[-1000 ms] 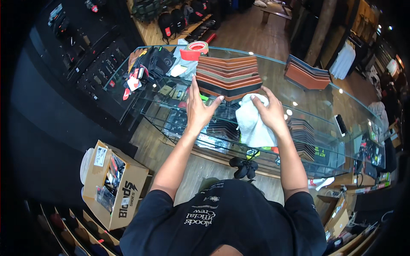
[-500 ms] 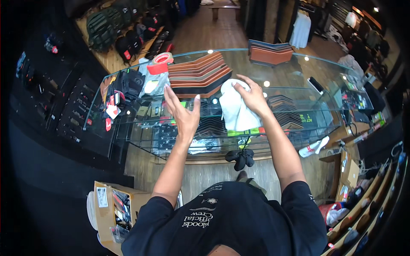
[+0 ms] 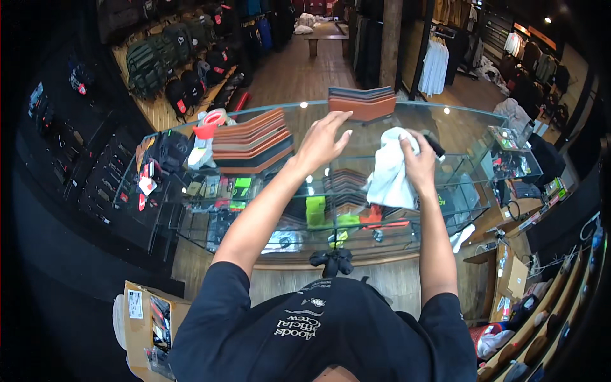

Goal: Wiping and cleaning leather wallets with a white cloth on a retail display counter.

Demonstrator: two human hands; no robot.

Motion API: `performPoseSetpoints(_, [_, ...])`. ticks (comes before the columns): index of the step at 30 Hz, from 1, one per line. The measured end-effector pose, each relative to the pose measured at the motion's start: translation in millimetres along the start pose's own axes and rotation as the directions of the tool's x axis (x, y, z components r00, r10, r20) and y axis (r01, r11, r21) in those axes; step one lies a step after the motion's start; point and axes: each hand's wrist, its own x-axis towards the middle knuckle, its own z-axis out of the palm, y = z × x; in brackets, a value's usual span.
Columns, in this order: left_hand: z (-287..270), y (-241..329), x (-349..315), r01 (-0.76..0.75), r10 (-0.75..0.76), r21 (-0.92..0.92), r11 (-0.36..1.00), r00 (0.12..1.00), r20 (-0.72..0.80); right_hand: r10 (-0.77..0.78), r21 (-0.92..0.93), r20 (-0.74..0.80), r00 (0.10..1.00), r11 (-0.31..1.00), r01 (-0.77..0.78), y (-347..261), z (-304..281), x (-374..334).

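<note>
Glass display counter (image 3: 445,121) under you: your right hand (image 3: 420,162) clutches a crumpled white cloth (image 3: 389,172) near its far right edge, maybe touching glass; your left hand (image 3: 321,140) hovers spread, holding nothing.

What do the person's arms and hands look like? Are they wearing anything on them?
Both arms are bare from the short black sleeves of a T-shirt down to the fingers. The left hand and the right hand wear no gloves. I can see no watch, bracelet or ring on either one, though small things would be hard to make out.
</note>
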Motion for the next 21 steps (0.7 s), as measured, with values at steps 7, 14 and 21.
performPoseSetpoints(7, [98.0,-42.7,50.5,0.08,-0.118,0.445,0.892,0.991,0.058,-0.1,0.051,0.11,0.989,0.994,0.095,54.1,-10.4,3.1])
performPoseSetpoints(14, [105.9,-10.1,56.4,0.036,-0.041,0.607,0.794,0.999,-0.006,-0.184,0.134,0.186,0.965,0.978,0.161,51.0,-16.2,6.1])
performPoseSetpoints(21, [113.8,-17.5,48.9,0.106,-0.154,0.476,0.873,0.986,0.065,-0.163,0.223,0.248,0.955,0.969,0.108,45.6,-20.6,2.1])
